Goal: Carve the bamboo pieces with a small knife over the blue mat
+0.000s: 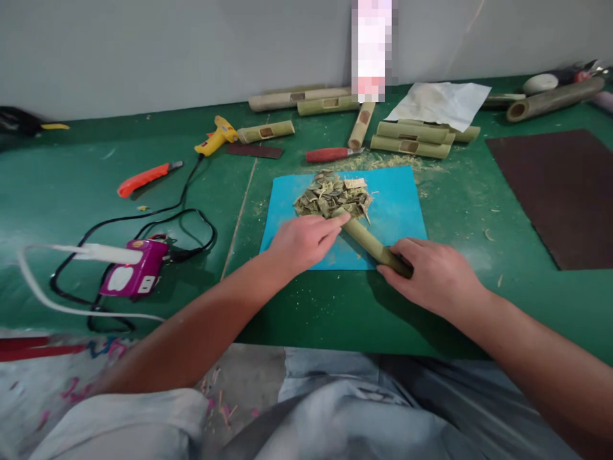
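My right hand [428, 271] is closed around the near end of a green bamboo tube [366, 239], which slants over a blue sheet [400, 198]. At the tube's far end is my left hand [306, 243], its index finger lying across the tip and the finger below it close to the tube's side. Its remaining fingers are curled and partly hidden. Just beyond the left fingertips, a heap of bamboo chips and shavings [330, 195] rests on the blue sheet.
Behind the sheet lies a red-handled carving knife [328, 154], with several notched bamboo tubes [409, 147] and white paper [438, 105]. On the left are a yellow glue gun [218, 136], an orange cutter [146, 180] and a purple power adapter [134, 268] with cables. A brown mat [560, 191] lies right.
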Tool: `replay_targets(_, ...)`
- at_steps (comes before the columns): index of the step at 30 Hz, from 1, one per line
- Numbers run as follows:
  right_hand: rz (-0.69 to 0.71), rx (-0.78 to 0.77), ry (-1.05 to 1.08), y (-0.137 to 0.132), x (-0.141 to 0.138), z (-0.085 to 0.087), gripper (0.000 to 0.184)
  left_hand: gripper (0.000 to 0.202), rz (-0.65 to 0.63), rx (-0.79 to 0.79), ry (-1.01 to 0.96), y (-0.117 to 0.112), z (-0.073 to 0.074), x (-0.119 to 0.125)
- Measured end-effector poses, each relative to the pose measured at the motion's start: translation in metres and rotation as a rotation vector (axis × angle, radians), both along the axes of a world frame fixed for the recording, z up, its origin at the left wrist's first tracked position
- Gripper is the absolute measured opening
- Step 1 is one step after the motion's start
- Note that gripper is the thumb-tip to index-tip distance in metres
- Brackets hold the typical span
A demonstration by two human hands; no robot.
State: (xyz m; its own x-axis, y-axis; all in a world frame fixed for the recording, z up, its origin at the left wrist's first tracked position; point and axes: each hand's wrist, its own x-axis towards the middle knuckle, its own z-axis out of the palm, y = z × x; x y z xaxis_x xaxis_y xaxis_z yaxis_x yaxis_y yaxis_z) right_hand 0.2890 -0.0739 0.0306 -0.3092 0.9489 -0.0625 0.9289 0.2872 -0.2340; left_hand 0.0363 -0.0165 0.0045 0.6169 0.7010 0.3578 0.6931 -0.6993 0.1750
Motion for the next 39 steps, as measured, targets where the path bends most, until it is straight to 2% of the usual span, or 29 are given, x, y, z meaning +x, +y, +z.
replay_targets(5, 0.006, -0.004, 0.001, 0.0, -0.001, 0.002, 0.024, 0.046, 0.011, 0.041, 0.114, -0.005, 0.001, 0.001)
replay_targets(9, 0.009, 0.003, 0.002, 0.0, 0.0, 0.001, 0.023, 0.047, 0.069, 0.082, 0.163, -0.007, 0.001, 0.002)
replay_targets(13, 0.023, 0.01, -0.009, 0.0, 0.001, 0.0, 0.023, 0.048, 0.004, 0.091, 0.244, -0.01, 0.001, 0.002)
replay_targets(14, 0.023, 0.011, -0.008, -0.001, 0.001, 0.0, 0.023, 0.048, 0.029, 0.093, 0.251, -0.01, 0.001, 0.001)
replay_targets(16, 0.024, 0.01, -0.01, -0.001, 0.001, 0.001, 0.024, 0.049, 0.077, 0.085, 0.259, -0.011, 0.001, 0.001)
replay_targets(20, 0.027, 0.019, -0.022, -0.002, 0.0, 0.002, 0.023, 0.05, 0.012, 0.057, 0.268, -0.014, 0.001, 0.001)
replay_targets(30, 0.038, 0.034, -0.014, -0.001, 0.0, 0.0, 0.024, 0.051, 0.12, 0.0, 0.283, -0.012, 0.004, 0.003)
replay_targets(33, 0.04, 0.02, 0.008, -0.001, 0.0, 0.0, 0.022, 0.052, 0.035, -0.016, 0.298, -0.014, 0.004, 0.006)
replay_targets(36, 0.035, 0.02, 0.015, 0.0, 0.0, 0.0, 0.023, 0.05, 0.091, -0.002, 0.249, -0.015, 0.005, 0.005)
replay_targets(39, 0.037, 0.016, 0.006, 0.0, 0.0, 0.0, 0.023, 0.05, 0.026, -0.039, 0.234, -0.015, 0.005, 0.003)
